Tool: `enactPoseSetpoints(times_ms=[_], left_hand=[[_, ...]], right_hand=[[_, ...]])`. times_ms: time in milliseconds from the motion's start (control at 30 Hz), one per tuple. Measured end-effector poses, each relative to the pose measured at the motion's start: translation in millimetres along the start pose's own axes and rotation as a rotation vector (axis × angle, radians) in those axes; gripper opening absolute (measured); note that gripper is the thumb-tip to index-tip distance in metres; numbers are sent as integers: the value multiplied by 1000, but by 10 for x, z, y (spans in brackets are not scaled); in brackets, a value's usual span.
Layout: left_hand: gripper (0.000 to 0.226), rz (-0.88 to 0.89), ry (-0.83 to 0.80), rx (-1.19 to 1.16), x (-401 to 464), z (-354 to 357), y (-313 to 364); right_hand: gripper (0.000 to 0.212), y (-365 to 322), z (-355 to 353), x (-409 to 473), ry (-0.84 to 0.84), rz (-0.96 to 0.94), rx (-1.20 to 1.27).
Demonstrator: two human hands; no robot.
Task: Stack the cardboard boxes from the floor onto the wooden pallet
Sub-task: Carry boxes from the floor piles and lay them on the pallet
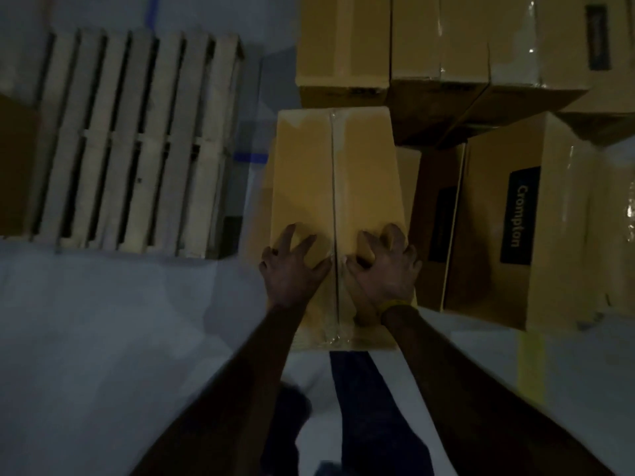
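Dim in here, pale floor [103, 321] all around. The wooden pallet [137, 142] lies flat, well off to the left of the fingers, bare slats showing. Past the fingers and off to their right there's a cluster of cardboard boxes [429, 46], one with a dark Crompton label [520, 214]. Right under the hands is a tall taped box [330, 173] standing on the floor. Left hand [292, 266] lies on its top with fingers spread; right hand [386, 266] rests next to it across the tape seam, fingers spread and a bit bent. Yellow band [397, 305] on the right wrist.
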State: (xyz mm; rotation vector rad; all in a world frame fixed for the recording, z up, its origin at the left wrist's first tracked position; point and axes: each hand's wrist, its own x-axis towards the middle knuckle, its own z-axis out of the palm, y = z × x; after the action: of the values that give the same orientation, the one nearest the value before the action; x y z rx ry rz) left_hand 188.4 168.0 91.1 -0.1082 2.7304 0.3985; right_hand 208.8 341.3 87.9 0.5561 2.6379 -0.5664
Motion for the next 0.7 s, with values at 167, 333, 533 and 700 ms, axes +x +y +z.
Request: enactPoseSetpoints(times_ms=[167, 333, 533, 700], left_hand=[[62, -47, 124, -19, -707, -795, -694], [65, -75, 251, -41, -1484, -1544, -1501], [64, -118, 369, -47, -2282, -2206, -2436], [67, -193, 406, -82, -2649, -2549, -3047]], right_hand=[[63, -834, -211, -866, 75, -152, -49], [64, -1679, -306, -1814, 157, -280, -86], [65, -2573, -157, -2773, 217, -398, -75], [65, -3183, -15, -3235, 217, -480, -47]])
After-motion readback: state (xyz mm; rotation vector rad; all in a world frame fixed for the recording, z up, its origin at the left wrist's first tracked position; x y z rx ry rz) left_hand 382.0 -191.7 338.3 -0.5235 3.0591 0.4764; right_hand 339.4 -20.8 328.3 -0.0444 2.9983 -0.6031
